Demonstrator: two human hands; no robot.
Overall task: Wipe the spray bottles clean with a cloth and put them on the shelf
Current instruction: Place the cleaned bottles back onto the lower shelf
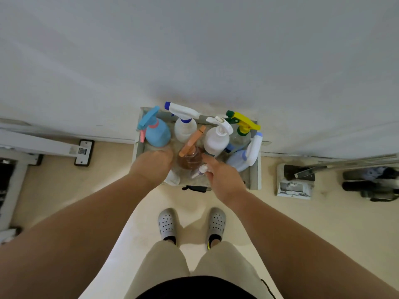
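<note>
Several spray bottles are stood together on a low grey shelf set against the wall. A brown bottle with an orange sprayer is flanked by both hands at the front. The left hand is lowered just beside it, above a white cloth; its fingers are hidden, so its grip cannot be told. The right hand is held with the forefinger stretched toward the bottle; whether anything is gripped cannot be told.
</note>
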